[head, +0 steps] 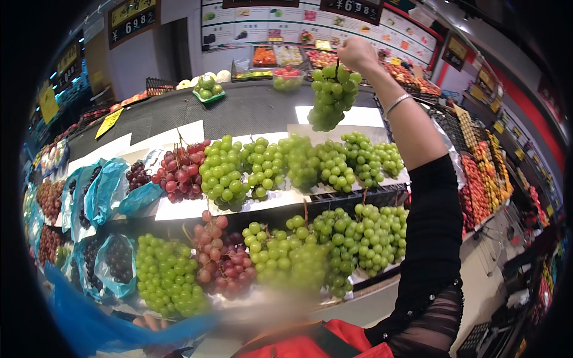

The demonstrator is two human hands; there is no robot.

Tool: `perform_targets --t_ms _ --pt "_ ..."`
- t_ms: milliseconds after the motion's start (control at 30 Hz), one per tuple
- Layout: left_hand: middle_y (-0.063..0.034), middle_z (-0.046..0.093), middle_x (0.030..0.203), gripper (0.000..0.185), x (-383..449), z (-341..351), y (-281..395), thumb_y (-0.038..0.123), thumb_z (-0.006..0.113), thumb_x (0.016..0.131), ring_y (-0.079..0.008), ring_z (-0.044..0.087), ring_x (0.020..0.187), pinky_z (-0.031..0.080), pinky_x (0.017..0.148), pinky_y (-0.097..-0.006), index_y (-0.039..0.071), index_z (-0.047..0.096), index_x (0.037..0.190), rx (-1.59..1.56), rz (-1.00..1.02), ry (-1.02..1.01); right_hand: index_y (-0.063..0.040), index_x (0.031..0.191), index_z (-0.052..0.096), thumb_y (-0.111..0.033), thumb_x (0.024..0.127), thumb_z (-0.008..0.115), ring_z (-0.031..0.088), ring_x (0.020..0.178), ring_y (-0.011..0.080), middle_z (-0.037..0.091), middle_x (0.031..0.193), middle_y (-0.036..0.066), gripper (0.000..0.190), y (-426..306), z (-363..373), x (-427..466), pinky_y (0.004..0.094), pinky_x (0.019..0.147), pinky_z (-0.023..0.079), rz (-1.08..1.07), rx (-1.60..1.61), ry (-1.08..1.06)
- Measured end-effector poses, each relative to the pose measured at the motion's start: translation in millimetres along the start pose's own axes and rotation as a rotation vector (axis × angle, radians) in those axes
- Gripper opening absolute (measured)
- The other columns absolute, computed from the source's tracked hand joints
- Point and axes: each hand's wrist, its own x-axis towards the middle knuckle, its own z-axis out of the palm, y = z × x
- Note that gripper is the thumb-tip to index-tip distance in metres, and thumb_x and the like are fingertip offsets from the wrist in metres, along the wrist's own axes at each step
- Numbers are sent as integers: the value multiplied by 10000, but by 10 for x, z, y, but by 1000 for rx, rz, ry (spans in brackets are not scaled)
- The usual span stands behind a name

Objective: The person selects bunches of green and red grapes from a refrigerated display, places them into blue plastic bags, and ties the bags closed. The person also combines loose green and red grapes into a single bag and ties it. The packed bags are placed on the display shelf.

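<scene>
My right hand (357, 53), on a raised arm in a black sleeve with a bracelet, grips the stem of a bunch of green grapes (333, 96), which hangs above the upper row of the display. Low at the left, my left hand (151, 323) is mostly hidden by a blue plastic bag (116, 329); what its fingers hold cannot be told. More green grapes (223, 172) and red grapes (181, 172) lie along the upper row. Beneath them are further green grapes (166, 275) and red grapes (224, 259).
Dark grapes in blue paper wraps (107, 188) lie at the left. A green tray of round green fruit (208, 91) and a plastic tub of small fruit (288, 78) sit on the dark upper shelf. Fruit racks (479, 183) stand at the right, price signs (133, 22) hang above.
</scene>
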Motion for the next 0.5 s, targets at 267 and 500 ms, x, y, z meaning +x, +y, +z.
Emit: perform_targets --t_ms 267,500 --pt "-167 451 1322 576 -296 -14 61 405 461 925 -261 485 1163 383 1008 -448 27 390 1354 126 -17 176 -32 676 646 -208 805 649 492 503 134 579 596 41 218 981 1387 385 318 463 391 303 736 -105" --pt "-160 508 1263 497 -372 -424 -150 296 509 910 -258 560 1076 444 956 -392 0 442 1304 -175 -53 16 -71 630 555 -158 864 576 379 410 113 492 534 7 251 1864 2070 227 296 392 294 629 1096 -237"
